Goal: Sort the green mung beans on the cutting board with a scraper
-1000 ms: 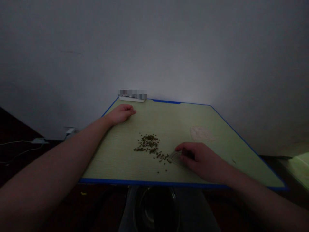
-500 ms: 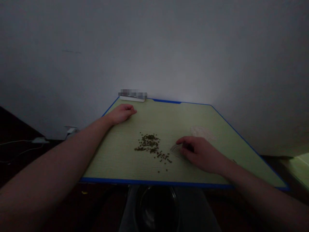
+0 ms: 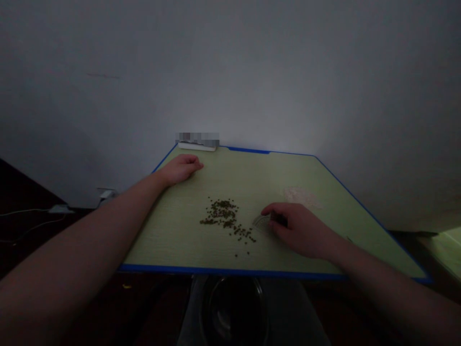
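Observation:
My right hand (image 3: 294,229) is closed on a clear, curved plastic piece with fine markings, which looks like a protractor (image 3: 262,220). Much of it is hidden by my fingers, and its curved edge faces left. Just left of that edge lies a loose scatter of small dark green beans (image 3: 224,210), trailing toward the front right. Behind my right hand is a patch of pale grains (image 3: 298,195), too small to name. My left hand (image 3: 183,168) rests near the table's far left with fingers curled in; nothing shows in it.
The light green table (image 3: 173,247) has a blue edge and meets a wall at the back. A white-edged flat object (image 3: 197,146), partly blurred, sits in the far left corner. Below the front edge is a dark round bowl (image 3: 236,312). White cables and plugs (image 3: 61,209) lie at left.
Almost nothing differs. My right hand and the protractor have shifted very slightly left; the beans and my left hand stay in place.

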`<state>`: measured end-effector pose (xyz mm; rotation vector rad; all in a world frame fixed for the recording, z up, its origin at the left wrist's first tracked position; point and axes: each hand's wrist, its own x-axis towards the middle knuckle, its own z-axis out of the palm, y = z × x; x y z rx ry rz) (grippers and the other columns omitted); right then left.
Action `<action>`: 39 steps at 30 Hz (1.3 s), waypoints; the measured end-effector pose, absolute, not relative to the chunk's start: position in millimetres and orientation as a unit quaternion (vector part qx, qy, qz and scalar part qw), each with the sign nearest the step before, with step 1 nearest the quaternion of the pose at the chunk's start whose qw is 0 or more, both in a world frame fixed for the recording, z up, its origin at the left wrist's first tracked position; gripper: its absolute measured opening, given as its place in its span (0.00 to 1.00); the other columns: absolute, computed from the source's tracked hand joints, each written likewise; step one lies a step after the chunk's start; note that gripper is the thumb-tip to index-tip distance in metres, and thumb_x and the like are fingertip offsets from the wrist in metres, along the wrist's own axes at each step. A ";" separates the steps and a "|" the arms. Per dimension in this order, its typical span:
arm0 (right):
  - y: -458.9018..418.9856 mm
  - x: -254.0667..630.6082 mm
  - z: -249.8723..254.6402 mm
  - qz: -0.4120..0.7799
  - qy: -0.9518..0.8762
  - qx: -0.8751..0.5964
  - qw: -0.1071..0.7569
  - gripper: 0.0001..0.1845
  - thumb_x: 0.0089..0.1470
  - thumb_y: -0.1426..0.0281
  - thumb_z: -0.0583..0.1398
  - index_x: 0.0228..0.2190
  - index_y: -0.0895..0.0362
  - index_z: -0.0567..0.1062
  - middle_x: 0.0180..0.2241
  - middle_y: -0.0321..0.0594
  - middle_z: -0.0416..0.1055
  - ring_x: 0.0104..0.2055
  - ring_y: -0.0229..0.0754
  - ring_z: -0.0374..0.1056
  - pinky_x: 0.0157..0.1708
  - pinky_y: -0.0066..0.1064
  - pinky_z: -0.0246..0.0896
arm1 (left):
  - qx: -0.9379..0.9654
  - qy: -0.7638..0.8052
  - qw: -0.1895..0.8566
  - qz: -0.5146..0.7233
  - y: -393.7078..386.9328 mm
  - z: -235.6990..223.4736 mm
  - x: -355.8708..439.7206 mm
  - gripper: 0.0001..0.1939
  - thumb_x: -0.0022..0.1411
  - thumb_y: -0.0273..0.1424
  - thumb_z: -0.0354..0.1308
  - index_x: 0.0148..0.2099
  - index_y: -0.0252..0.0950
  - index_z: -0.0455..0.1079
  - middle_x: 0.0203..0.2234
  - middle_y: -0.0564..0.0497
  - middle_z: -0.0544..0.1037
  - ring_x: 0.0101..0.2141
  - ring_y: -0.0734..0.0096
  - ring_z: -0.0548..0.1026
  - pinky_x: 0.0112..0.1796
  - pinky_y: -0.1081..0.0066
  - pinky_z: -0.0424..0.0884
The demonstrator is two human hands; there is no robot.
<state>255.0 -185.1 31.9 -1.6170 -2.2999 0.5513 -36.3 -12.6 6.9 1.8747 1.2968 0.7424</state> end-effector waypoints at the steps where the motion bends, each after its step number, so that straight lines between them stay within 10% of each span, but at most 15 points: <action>1: -183.3 254.0 32.0 0.191 -0.798 -0.554 0.138 0.15 0.49 0.74 0.53 0.39 0.57 0.74 0.25 0.37 0.72 0.26 0.37 0.64 0.27 0.28 0.55 | 0.729 0.504 0.364 0.287 -12.9 7.1 -36.2 0.15 0.52 0.41 0.52 0.23 0.36 0.57 0.12 0.58 0.57 0.15 0.80 0.54 0.19 0.74 0.50; 39: -190.1 246.3 32.3 0.236 -0.812 -0.515 0.144 0.14 0.48 0.76 0.54 0.37 0.56 0.74 0.24 0.34 0.71 0.24 0.34 0.63 0.25 0.26 0.54 | 0.734 0.509 0.347 0.284 -13.9 8.4 -35.9 0.14 0.52 0.40 0.52 0.23 0.36 0.59 0.11 0.59 0.57 0.14 0.80 0.54 0.18 0.74 0.50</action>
